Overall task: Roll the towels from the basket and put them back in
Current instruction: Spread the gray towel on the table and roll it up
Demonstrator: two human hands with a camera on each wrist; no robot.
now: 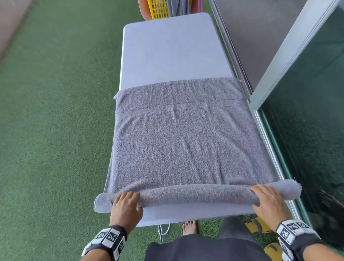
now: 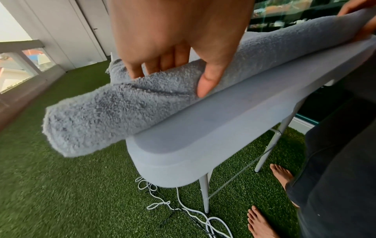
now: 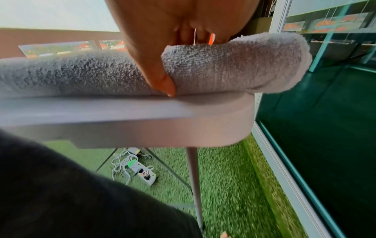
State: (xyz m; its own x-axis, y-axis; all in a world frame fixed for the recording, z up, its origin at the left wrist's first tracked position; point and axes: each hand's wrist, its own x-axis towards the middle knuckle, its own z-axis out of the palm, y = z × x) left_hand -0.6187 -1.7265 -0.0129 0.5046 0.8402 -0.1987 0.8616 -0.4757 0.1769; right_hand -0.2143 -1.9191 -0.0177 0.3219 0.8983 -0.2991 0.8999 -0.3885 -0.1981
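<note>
Fingertips of each hand [image 1: 126, 206] hidden behind towel [image 1: 186, 145] roll

Head view: from above the near end of the table [image 1: 171, 48], facing down and toward twelve o'clock along its length, taking in the whole top, both hands and the basket [image 1: 158, 4] at the far end. Left wrist view: very close behind the left hand [image 2: 175, 37], looking past the fingers toward four o'clock along the rolled towel [image 2: 122, 109], the table's near edge and the grass below. Right wrist view: equally close behind the right hand [image 3: 160, 40], facing toward eight o'clock; shared by all three, the roll and the near table edge.
</note>
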